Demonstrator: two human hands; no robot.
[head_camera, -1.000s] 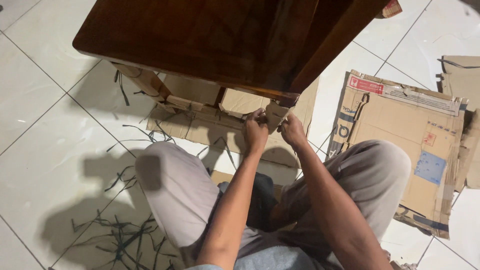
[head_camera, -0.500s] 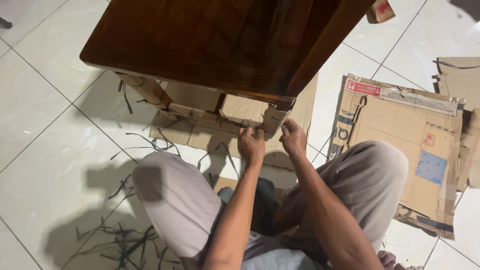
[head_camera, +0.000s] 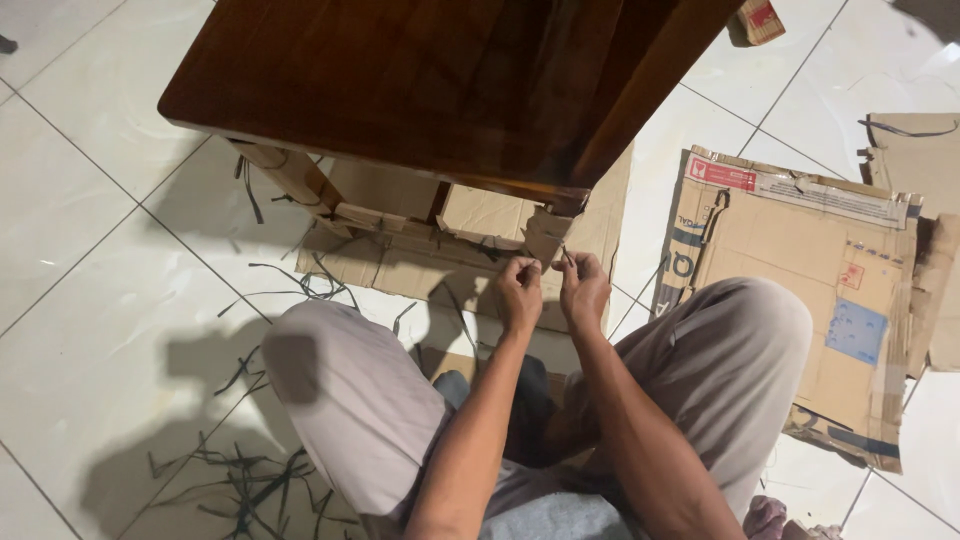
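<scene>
One dark wooden table (head_camera: 420, 80). Two of its legs show, each wrapped in cardboard: one at left (head_camera: 290, 175), one at right (head_camera: 545, 235). Two hands: left hand (head_camera: 520, 290), right hand (head_camera: 583, 288). Three cardboard sheets lie on the floor: one under the table (head_camera: 400, 265), one big flattened box (head_camera: 800, 290), one at the right edge (head_camera: 915, 160). One small carton (head_camera: 757, 20) sits at the top. Black strap scraps (head_camera: 240, 480) are too many and tangled to count.

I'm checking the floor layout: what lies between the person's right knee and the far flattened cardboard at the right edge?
In the head view, a flattened cardboard box lies between the right knee and the far cardboard.
</scene>
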